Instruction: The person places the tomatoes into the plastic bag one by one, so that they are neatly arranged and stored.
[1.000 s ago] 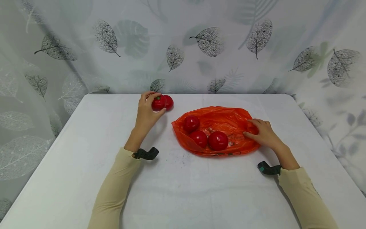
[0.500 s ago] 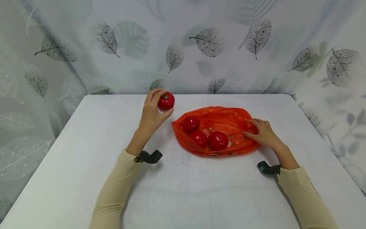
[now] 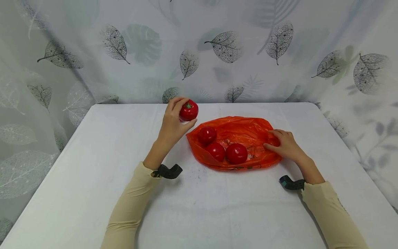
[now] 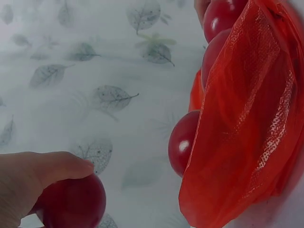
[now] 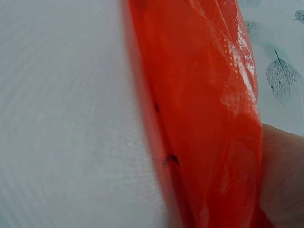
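Note:
My left hand (image 3: 173,126) holds a shiny red tomato (image 3: 189,110) between thumb and fingers, near the table's far edge and left of the bag. A green star-shaped stem end shows on it. In the left wrist view the thumb lies over the same tomato (image 4: 76,202). An orange-red plastic bag (image 3: 258,128) lies spread with its mouth wide, and three tomatoes show inside, one of them a large tomato (image 3: 237,154) at the front. At the bag's right end my right hand (image 3: 286,146) grips the plastic edge with thumb and fingers; its fingertips are hidden in the right wrist view.
The white-covered table (image 3: 199,211) carries the bag. Behind it hangs a pale curtain (image 3: 140,79) printed with leaves. A black wrist mount (image 3: 169,171) sits on the left wrist and another wrist mount (image 3: 291,183) on the right.
My left hand has moved right with the tomato, toward the bag. One second ago two red round shapes showed by it; now one shows. The right hand and bag stay put.

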Motion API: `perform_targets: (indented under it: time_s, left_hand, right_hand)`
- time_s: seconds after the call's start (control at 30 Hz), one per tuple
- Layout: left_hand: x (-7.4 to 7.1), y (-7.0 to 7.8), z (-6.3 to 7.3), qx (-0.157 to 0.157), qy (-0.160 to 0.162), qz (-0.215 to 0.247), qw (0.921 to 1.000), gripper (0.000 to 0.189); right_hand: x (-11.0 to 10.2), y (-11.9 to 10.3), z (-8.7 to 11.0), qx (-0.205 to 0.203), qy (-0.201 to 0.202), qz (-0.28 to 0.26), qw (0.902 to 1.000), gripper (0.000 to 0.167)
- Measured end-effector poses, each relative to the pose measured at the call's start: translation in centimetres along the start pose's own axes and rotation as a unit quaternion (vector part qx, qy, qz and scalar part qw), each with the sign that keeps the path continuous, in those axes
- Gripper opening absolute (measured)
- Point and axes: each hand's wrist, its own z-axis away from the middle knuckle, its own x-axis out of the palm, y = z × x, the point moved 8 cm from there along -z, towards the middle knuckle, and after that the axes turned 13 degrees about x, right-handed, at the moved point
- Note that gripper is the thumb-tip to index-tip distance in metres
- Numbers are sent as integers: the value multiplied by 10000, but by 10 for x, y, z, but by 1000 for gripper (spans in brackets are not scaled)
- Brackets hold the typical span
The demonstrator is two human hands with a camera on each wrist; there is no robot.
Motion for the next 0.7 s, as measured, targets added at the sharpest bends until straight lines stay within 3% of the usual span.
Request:
perform_targets:
  time_s: [0.17, 0.4, 0.7]
  left_hand:
    - [8, 7, -2, 128, -129, 44, 9998, 65]
    - [21, 15, -5, 225, -267, 153, 9993, 63]
    - [45, 28, -10, 335, -679, 330, 9966, 56]
  right_hand:
    - [-1, 2, 1, -37, 152, -52, 9999, 72]
    - [0, 2, 0, 54, -8, 125, 9999, 68]
    - [-2, 4, 0, -18, 167, 0, 9999, 71]
